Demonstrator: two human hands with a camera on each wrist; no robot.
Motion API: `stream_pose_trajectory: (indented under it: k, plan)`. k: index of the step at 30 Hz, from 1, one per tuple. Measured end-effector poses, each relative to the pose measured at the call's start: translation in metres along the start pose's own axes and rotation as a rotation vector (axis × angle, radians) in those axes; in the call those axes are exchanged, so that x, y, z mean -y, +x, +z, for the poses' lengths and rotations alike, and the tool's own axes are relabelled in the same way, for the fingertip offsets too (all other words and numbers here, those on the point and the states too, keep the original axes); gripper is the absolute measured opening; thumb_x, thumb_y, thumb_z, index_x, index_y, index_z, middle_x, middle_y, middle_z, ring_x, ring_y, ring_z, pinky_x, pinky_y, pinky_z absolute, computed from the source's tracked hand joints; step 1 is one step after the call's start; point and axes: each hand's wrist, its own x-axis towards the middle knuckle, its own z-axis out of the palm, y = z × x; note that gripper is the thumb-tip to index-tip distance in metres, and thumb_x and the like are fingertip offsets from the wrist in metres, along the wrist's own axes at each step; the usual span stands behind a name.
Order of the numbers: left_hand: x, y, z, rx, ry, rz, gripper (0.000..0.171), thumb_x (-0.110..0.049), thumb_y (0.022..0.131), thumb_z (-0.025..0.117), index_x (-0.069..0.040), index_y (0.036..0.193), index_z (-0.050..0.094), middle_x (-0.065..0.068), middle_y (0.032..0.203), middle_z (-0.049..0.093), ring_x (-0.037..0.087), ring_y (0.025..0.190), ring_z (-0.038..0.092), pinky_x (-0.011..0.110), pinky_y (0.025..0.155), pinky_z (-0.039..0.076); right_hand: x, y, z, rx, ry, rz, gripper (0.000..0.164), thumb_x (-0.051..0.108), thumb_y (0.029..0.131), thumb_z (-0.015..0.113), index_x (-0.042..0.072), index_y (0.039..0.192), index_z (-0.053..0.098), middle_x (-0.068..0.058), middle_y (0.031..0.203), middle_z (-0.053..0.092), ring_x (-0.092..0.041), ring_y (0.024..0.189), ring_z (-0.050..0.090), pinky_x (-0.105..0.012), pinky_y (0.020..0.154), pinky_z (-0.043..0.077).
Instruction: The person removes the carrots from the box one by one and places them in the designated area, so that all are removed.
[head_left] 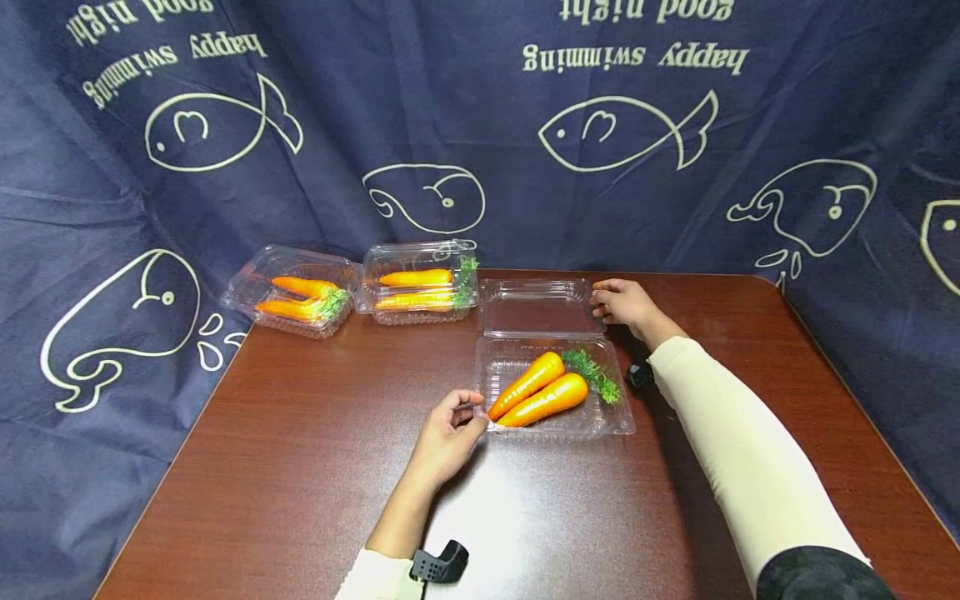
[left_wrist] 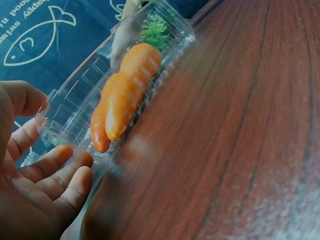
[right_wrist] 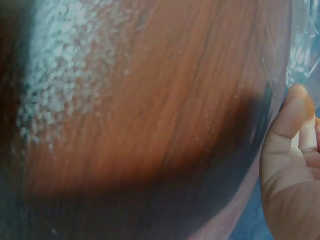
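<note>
Open box right of middle on bench: likely light, springy, slick, easily creased; best held by rim. Hands apart: left hand pinches near-left corner, right hand far lid's right edge. Carrots inside; greens might snag lid. Packed boxes far left crowd lid.

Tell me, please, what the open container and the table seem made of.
Open container: probably thin clear plastic, glossy; see-through, with ridges that catch light. Table: wood or wood-look laminate, semi-gloss; dark grain lines and a bright glare show.
</note>
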Motion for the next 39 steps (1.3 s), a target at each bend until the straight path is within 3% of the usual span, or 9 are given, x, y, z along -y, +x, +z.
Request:
stream_pose_trajectory:
  k: [6, 12, 15, 18, 24, 28, 35, 39]
  plan:
    - [0.000, 0.001, 0.002, -0.011, 0.009, -0.005, 0.028, -0.003, 0.089, 0.063, 0.004, 0.116, 0.061, 0.021, 0.102, 0.069, 0.014, 0.083, 0.063, 0.022, 0.068, 0.048, 0.009, 0.000, 0.000, -0.038, -0.074, -0.044, 0.038, 0.012, 0.103, 0.048, -0.008, 0.135, 0.048, -0.017, 0.112, 0.057, -0.017, 0.088, 0.057, -0.027, 0.071, 0.051]
    - [0.000, 0.001, 0.002, -0.006, 0.006, -0.014, 0.027, 0.001, 0.089, 0.061, 0.006, 0.115, 0.060, 0.024, 0.106, 0.068, 0.016, 0.085, 0.064, 0.021, 0.069, 0.048, 0.036, -0.006, -0.002, -0.020, -0.203, -0.155, 0.039, 0.015, 0.104, 0.048, -0.007, 0.136, 0.050, -0.028, 0.126, 0.055, -0.033, 0.111, 0.055, -0.039, 0.087, 0.048]
    - [0.000, 0.001, 0.002, -0.010, -0.006, -0.002, 0.028, -0.002, 0.089, 0.063, 0.004, 0.116, 0.060, 0.021, 0.108, 0.068, 0.014, 0.087, 0.064, 0.021, 0.071, 0.049, 0.051, -0.010, 0.000, 0.011, -0.218, -0.199, 0.040, 0.017, 0.104, 0.050, -0.007, 0.136, 0.051, -0.028, 0.127, 0.056, -0.037, 0.114, 0.054, -0.046, 0.092, 0.047]
    - [0.001, 0.000, 0.001, -0.008, -0.023, 0.007, 0.029, -0.005, 0.089, 0.064, 0.002, 0.117, 0.061, 0.019, 0.109, 0.068, 0.015, 0.089, 0.064, 0.023, 0.073, 0.050, 0.063, -0.015, 0.004, 0.038, -0.215, -0.226, 0.038, 0.017, 0.103, 0.051, -0.005, 0.134, 0.053, -0.026, 0.122, 0.058, -0.040, 0.113, 0.054, -0.046, 0.090, 0.048]
    - [0.002, 0.000, 0.001, 0.003, -0.026, 0.003, 0.028, -0.005, 0.089, 0.064, 0.002, 0.116, 0.061, 0.017, 0.106, 0.069, 0.015, 0.087, 0.064, 0.023, 0.071, 0.050, 0.079, -0.025, 0.014, 0.108, -0.243, -0.275, 0.035, 0.018, 0.103, 0.054, -0.001, 0.132, 0.056, -0.020, 0.120, 0.061, -0.032, 0.101, 0.058, -0.037, 0.081, 0.049]
    - [0.001, 0.000, 0.000, 0.006, -0.012, -0.009, 0.028, -0.005, 0.089, 0.064, 0.002, 0.116, 0.061, 0.016, 0.104, 0.069, 0.015, 0.085, 0.064, 0.023, 0.070, 0.050, 0.088, -0.034, 0.022, 0.152, -0.316, -0.331, 0.034, 0.019, 0.101, 0.058, 0.002, 0.130, 0.059, -0.018, 0.120, 0.063, -0.027, 0.095, 0.058, -0.040, 0.081, 0.048]
    - [0.000, 0.001, -0.001, 0.018, -0.008, 0.003, 0.029, -0.007, 0.089, 0.063, 0.002, 0.117, 0.061, 0.017, 0.105, 0.069, 0.015, 0.086, 0.065, 0.024, 0.069, 0.050, 0.100, -0.049, 0.038, 0.272, -0.556, -0.467, 0.033, 0.019, 0.097, 0.065, 0.004, 0.126, 0.063, -0.013, 0.121, 0.065, -0.029, 0.113, 0.058, -0.047, 0.097, 0.045]
    - [-0.001, 0.000, -0.001, 0.015, -0.013, -0.005, 0.029, -0.007, 0.089, 0.063, 0.001, 0.117, 0.061, 0.016, 0.107, 0.069, 0.016, 0.088, 0.065, 0.024, 0.071, 0.050, 0.100, -0.054, 0.046, 0.363, -0.588, -0.515, 0.033, 0.017, 0.095, 0.066, 0.003, 0.125, 0.063, -0.012, 0.122, 0.065, -0.029, 0.114, 0.059, -0.048, 0.098, 0.045]
